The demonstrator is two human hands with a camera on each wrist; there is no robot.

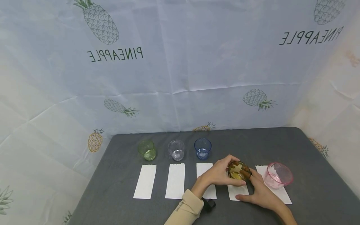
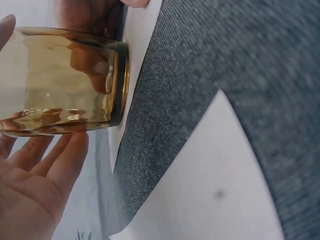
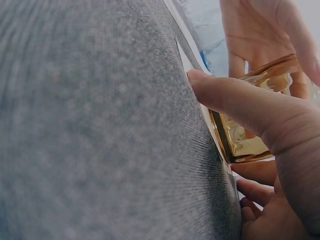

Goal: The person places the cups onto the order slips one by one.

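An amber glass tumbler [image 1: 237,175] stands upright over a white paper strip [image 1: 237,193], its base right at the paper in the left wrist view. My left hand [image 1: 217,173] holds it from the left, with fingers round the far side and thumb along the near side. To its right is my right hand [image 1: 260,191]. The right fingers [image 3: 257,192] reach along the side of the amber glass [image 3: 245,137], while the right thumb [image 3: 225,95] stays apart from it, its tip down by the paper. In the left wrist view the left fingers [image 2: 62,162] spread beside the glass.
A pink glass [image 1: 278,179] stands on the rightmost strip, close to my right hand. Green [image 1: 147,150], clear [image 1: 176,150] and blue [image 1: 202,149] glasses line the back of the dark table [image 1: 112,187]. Other paper strips [image 1: 145,181] lie in front of them. A pineapple-print cloth [image 1: 180,62] hangs behind.
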